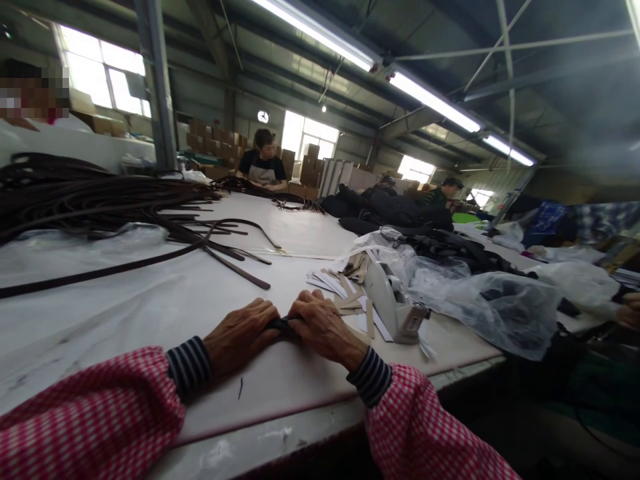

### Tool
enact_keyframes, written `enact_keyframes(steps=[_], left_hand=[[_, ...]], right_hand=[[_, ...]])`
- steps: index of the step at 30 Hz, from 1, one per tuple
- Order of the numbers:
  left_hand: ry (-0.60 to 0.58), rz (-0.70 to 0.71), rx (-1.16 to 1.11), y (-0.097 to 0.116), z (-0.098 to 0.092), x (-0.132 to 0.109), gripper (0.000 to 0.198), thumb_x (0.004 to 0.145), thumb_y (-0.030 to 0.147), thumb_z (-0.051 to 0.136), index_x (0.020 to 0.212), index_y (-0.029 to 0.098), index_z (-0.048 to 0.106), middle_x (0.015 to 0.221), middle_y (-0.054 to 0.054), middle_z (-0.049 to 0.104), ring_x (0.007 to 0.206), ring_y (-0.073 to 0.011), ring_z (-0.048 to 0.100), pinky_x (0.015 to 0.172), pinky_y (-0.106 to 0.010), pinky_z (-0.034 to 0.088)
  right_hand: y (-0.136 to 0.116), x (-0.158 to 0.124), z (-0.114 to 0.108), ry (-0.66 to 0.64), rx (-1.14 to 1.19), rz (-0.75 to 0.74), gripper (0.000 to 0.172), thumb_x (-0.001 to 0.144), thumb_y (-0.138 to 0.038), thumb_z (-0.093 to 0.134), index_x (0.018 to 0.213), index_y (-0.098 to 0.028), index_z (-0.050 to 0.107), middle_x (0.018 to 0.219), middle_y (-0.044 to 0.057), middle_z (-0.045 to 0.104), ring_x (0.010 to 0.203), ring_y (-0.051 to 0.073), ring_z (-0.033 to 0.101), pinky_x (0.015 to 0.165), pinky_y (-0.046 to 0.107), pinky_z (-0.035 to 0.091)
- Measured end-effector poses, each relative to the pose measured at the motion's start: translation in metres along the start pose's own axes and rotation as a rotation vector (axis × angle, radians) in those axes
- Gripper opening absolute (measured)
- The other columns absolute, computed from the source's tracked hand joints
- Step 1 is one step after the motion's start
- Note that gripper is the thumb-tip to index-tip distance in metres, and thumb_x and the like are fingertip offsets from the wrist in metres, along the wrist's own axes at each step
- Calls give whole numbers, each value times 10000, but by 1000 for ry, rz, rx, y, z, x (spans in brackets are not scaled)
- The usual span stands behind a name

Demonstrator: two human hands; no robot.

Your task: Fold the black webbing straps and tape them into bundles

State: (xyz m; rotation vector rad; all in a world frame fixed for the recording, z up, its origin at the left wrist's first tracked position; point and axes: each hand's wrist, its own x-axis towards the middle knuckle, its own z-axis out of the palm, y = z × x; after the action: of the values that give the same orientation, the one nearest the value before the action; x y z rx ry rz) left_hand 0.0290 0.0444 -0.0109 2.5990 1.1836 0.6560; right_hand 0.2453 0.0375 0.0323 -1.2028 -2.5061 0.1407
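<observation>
My left hand [239, 335] and my right hand [323, 327] rest side by side on the white table [150, 293] near its front edge. Both are curled, knuckles up, around a small dark rolled strap [283, 325] held between them. Only a short piece of the strap shows between the fingers. Both sleeves are red-and-white checked with striped cuffs. Just right of my right hand lie several beige paper slips [350, 293] and a white tape dispenser [395, 300].
A big heap of dark straps [90, 200] covers the left of the table, some trailing toward the middle. Clear plastic bags [490, 300] and dark garments [400, 213] crowd the right. A person [263, 167] sits at the far end; others work at the left and right.
</observation>
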Motion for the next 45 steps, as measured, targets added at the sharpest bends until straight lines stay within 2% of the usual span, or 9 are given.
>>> enact_keyframes(steps=[5, 10, 15, 18, 25, 30, 34, 40, 45], left_hand=[[-5, -11, -14, -1, -2, 1, 227, 1026, 402, 452, 1026, 217, 583, 995, -43, 611, 956, -238, 548, 847, -372, 433], [-20, -15, -24, -4, 0, 0, 247, 1039, 384, 413, 961, 223, 584, 949, -26, 606, 931, -229, 559, 843, -362, 428], [7, 13, -42, -13, 3, 0, 291, 1030, 437, 425, 924, 224, 591, 917, -17, 605, 880, -214, 568, 831, -346, 443], [17, -6, -48, -15, 2, -1, 263, 999, 452, 479, 978, 221, 605, 950, -26, 618, 877, -213, 577, 822, -343, 462], [-24, -104, -104, -3, -7, -1, 254, 904, 374, 607, 1100, 212, 610, 1028, -46, 616, 959, -241, 583, 871, -379, 458], [-20, -117, -191, 1, -11, 3, 480, 829, 312, 690, 1261, 184, 524, 1164, -75, 603, 1060, -260, 572, 939, -393, 448], [-41, -17, -66, 6, -7, 3, 161, 957, 354, 574, 1013, 206, 607, 981, -38, 624, 959, -245, 552, 845, -367, 429], [-29, -4, -38, 7, -5, 3, 155, 995, 336, 533, 925, 211, 591, 912, -21, 618, 896, -222, 542, 770, -336, 394], [-84, -4, 105, 14, -13, 6, 151, 992, 336, 534, 939, 214, 606, 944, -22, 646, 924, -245, 537, 774, -365, 361]], right_hand=[[2, -3, -4, 18, -37, -12, 44, 934, -172, 611, 891, -174, 619, 1117, 55, 620, 1049, 202, 519, 848, 337, 382], [1, -9, -5, 22, -75, 9, 27, 946, -200, 607, 923, -186, 609, 1076, 42, 629, 1035, 201, 539, 857, 333, 397], [-6, -11, 4, 106, -109, -34, 374, 997, -471, 544, 1263, -209, 544, 1199, 71, 622, 1111, 233, 534, 907, 373, 415], [-3, -14, 14, 86, -192, -37, 412, 985, -552, 515, 1191, -200, 574, 1136, 84, 634, 1075, 264, 531, 906, 413, 405], [13, -22, 32, 92, -142, -47, 143, 996, -347, 572, 1044, -212, 580, 1070, 55, 631, 1007, 228, 528, 889, 356, 376], [9, -20, 36, 107, -121, -46, 110, 990, -300, 575, 1027, -197, 566, 1046, 64, 628, 981, 231, 524, 885, 357, 377], [7, -19, 33, 93, -87, -57, 113, 982, -304, 588, 1007, -194, 577, 1027, 66, 630, 967, 232, 530, 880, 362, 390], [29, -28, 21, 116, 170, -21, 406, 863, -305, 758, 1215, -199, 586, 1117, 57, 615, 1061, 228, 522, 915, 346, 422], [39, -32, 26, 156, 292, 0, 115, 860, -128, 715, 953, -184, 677, 939, 21, 622, 940, 186, 560, 832, 303, 423]])
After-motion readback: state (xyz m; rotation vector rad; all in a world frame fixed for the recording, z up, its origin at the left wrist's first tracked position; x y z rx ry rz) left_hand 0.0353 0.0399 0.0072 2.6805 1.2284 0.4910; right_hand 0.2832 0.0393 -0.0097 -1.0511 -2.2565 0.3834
